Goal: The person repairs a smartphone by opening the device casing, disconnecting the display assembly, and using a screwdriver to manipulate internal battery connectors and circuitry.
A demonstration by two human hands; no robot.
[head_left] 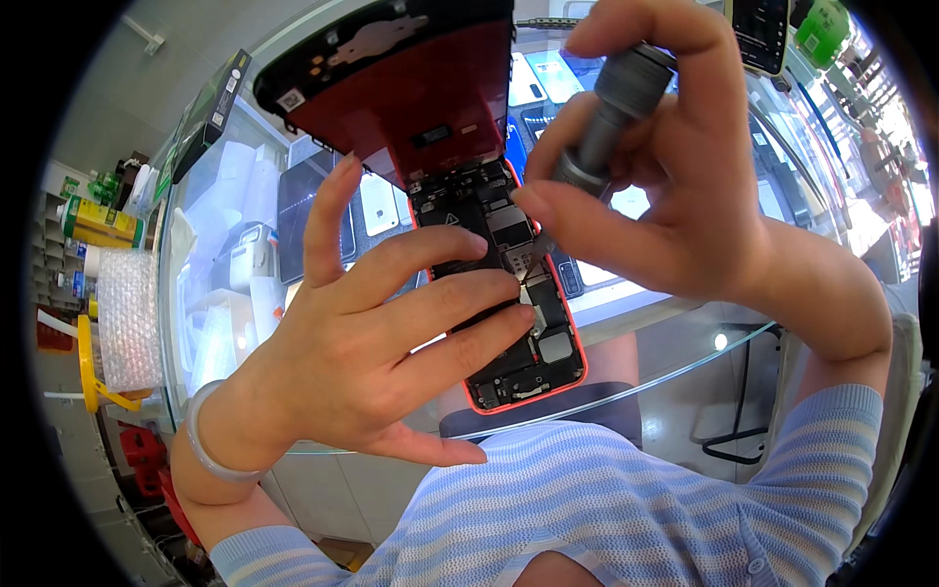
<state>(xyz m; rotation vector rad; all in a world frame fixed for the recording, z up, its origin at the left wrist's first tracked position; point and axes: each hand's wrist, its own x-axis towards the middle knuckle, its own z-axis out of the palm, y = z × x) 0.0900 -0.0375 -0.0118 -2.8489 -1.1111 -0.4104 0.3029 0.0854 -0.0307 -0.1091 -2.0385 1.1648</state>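
Note:
An opened smartphone with a red frame (556,346) lies at the middle near the table's front edge, its inner parts bare. Its screen panel (337,103) is tilted up at the far end, dark red inner face toward me. My left hand (357,333) spreads across the phone: the index finger touches the raised panel's edge, and other fingertips rest over the inner parts. Pinched in my right hand (699,196) is a grey screwdriver (631,88) with a ridged handle. Its thin tip points down at the phone's middle, beside my left fingertips; the exact contact spot is too small to tell.
Below the glass tabletop (626,311) several phones and white boxes are on display. A roll of bubble wrap (130,318) and a yellow can (103,222) stand left. A black box (210,112) lies far left; another phone (759,31) and a green bottle (822,34) are far right.

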